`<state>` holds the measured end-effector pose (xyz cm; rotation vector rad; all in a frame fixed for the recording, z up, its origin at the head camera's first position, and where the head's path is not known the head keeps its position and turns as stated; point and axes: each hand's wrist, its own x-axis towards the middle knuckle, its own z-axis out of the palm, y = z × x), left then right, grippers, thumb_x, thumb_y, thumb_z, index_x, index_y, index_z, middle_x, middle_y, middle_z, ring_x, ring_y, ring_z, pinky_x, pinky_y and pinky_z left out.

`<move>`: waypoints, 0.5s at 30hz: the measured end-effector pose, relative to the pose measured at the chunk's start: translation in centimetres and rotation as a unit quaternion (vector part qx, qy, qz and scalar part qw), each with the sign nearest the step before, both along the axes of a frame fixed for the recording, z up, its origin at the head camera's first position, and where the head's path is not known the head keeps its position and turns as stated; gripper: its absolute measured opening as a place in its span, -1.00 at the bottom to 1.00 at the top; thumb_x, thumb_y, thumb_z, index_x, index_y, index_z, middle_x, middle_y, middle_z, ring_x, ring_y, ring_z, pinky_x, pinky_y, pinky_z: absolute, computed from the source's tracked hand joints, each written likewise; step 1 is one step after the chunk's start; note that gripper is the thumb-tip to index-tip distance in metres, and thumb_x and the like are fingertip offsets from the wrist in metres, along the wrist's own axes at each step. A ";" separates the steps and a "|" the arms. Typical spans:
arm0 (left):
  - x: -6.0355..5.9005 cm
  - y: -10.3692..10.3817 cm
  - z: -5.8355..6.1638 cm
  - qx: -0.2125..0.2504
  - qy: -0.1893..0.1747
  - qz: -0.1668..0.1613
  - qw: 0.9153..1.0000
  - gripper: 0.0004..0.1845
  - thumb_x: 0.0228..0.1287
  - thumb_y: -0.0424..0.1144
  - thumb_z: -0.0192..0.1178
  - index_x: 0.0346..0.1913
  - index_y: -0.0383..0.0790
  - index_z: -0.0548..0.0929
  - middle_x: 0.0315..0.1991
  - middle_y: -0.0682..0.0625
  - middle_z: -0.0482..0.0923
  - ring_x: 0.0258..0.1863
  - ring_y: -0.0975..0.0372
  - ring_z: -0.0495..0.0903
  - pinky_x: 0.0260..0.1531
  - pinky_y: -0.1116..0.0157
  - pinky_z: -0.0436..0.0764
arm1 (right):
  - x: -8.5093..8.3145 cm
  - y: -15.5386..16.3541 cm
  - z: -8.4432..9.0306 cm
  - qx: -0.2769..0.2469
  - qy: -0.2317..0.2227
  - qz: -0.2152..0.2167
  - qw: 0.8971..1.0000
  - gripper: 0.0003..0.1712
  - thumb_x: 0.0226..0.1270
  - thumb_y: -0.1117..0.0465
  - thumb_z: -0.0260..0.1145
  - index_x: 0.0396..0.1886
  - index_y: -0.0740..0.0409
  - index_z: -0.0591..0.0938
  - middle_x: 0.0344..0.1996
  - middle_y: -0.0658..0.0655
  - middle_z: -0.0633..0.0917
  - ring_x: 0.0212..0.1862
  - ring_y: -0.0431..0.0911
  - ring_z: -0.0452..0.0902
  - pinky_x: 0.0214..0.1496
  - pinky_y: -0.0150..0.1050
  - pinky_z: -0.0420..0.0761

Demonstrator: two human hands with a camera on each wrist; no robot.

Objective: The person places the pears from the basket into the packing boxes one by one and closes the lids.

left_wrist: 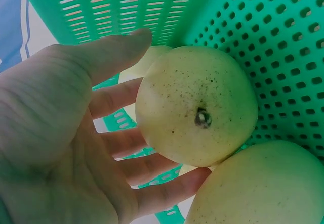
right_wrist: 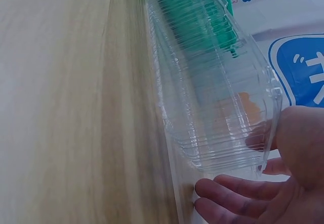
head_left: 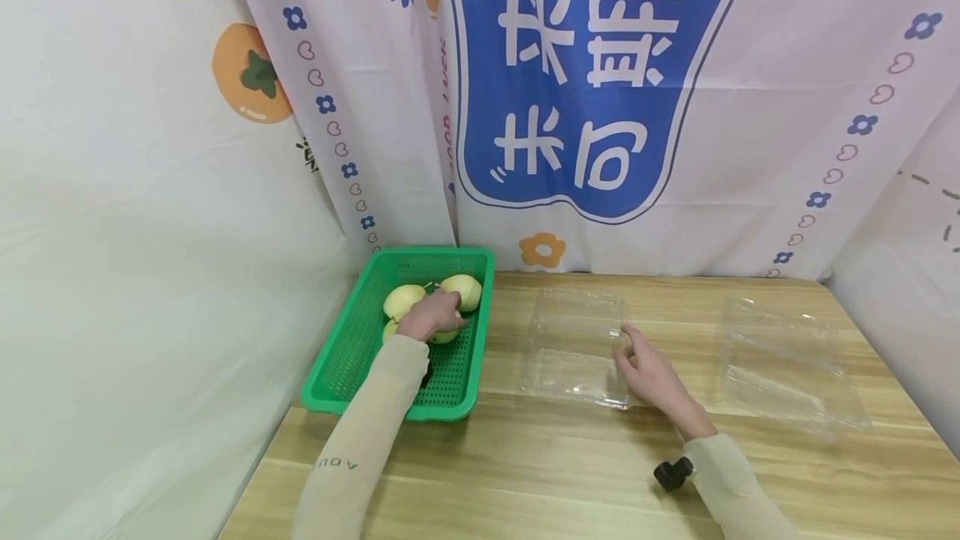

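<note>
A speckled, pale yellow-green pear (left_wrist: 197, 97) sits in a perforated green plastic basket (head_left: 444, 413), the left hand (head_left: 430, 317) open beside it, some fingers partly behind the fruit. Other pears (head_left: 403, 301) lie close by, partly covered by that hand. The right hand (head_left: 651, 372), fingers relaxed, is at the edge of a ribbed clear plastic container (head_left: 573, 367). Farther right on the wood-grain table (head_left: 555, 473), a second transparent container (head_left: 780, 357) has an outline hard to make out.

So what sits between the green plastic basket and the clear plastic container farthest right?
The head view shows another clear, box-shaped plastic container there, with the right hand at its right edge, on pale wooden tabletop.
</note>
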<state>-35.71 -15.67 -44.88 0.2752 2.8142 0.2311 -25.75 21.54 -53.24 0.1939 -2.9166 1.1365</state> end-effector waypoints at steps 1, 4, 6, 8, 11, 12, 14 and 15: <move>0.0 0.0 0.0 -0.001 -0.001 0.001 1.000 -0.52 0.35 0.00 0.22 0.22 -0.18 0.51 0.29 -0.25 0.39 0.27 -0.10 0.41 0.12 -0.09 0.50 | 0.0 0.0 0.0 0.000 0.000 0.000 1.000 -0.29 0.50 0.12 0.08 0.51 0.28 0.09 0.07 0.45 0.60 0.05 0.24 0.61 0.03 0.15 0.61; -0.2 0.0 -0.1 -0.009 -0.008 0.001 1.000 -0.57 0.34 -0.03 0.23 0.17 -0.14 0.54 0.24 -0.23 0.42 0.19 -0.08 0.46 0.03 -0.07 0.53 | 0.0 -0.1 0.1 0.000 -0.001 0.002 1.000 -0.29 0.50 0.13 0.08 0.51 0.28 0.10 0.05 0.43 0.62 0.04 0.23 0.61 0.02 0.13 0.63; -0.3 0.0 -0.2 -0.018 -0.018 -0.003 1.000 -0.58 0.32 -0.04 0.25 0.17 -0.11 0.54 0.23 -0.23 0.42 0.15 -0.08 0.48 -0.02 -0.05 0.54 | 0.1 -0.1 0.1 -0.001 -0.002 0.001 1.000 -0.29 0.50 0.13 0.08 0.51 0.27 0.11 0.04 0.42 0.62 0.03 0.23 0.61 0.01 0.12 0.63; -0.4 0.1 -0.2 -0.024 -0.028 -0.006 0.999 -0.56 0.30 -0.04 0.28 0.18 -0.08 0.53 0.25 -0.24 0.40 0.11 -0.10 0.49 -0.06 -0.05 0.55 | 0.1 -0.1 0.1 -0.002 -0.001 0.002 1.000 -0.29 0.50 0.13 0.08 0.51 0.27 0.11 0.03 0.42 0.63 0.03 0.23 0.62 0.01 0.12 0.63; -0.6 0.2 -0.3 -0.031 -0.039 -0.008 0.999 -0.49 0.26 -0.03 0.32 0.24 -0.04 0.50 0.29 -0.26 0.36 0.09 -0.12 0.50 -0.06 -0.05 0.55 | 0.2 -0.2 0.1 -0.004 0.001 0.001 1.000 -0.30 0.49 0.13 0.09 0.50 0.27 0.12 0.02 0.42 0.63 0.03 0.24 0.62 0.01 0.13 0.63; -0.6 0.2 -0.3 -0.033 -0.041 -0.004 0.999 -0.48 0.25 -0.02 0.33 0.25 -0.02 0.50 0.31 -0.26 0.34 0.09 -0.13 0.50 -0.06 -0.05 0.55 | 0.1 -0.2 0.1 -0.004 0.001 0.001 1.000 -0.30 0.50 0.13 0.09 0.50 0.26 0.12 0.02 0.42 0.63 0.03 0.24 0.62 0.01 0.13 0.63; -0.6 0.3 -0.3 -0.039 -0.051 0.003 0.998 -0.47 0.23 -0.02 0.34 0.24 0.01 0.50 0.31 -0.25 0.34 0.06 -0.11 0.51 -0.07 -0.05 0.56 | 0.1 -0.1 0.0 -0.005 0.001 0.002 1.000 -0.30 0.50 0.13 0.08 0.50 0.27 0.12 0.03 0.42 0.63 0.03 0.24 0.62 0.01 0.13 0.63; -0.6 0.3 -0.3 -0.047 -0.057 0.005 0.997 -0.46 0.22 -0.02 0.35 0.24 0.01 0.50 0.31 -0.25 0.34 0.05 -0.09 0.51 -0.07 -0.04 0.56 | 0.0 -0.1 0.1 -0.005 -0.001 0.001 1.000 -0.30 0.50 0.12 0.08 0.51 0.25 0.12 0.03 0.41 0.63 0.04 0.24 0.62 0.02 0.13 0.63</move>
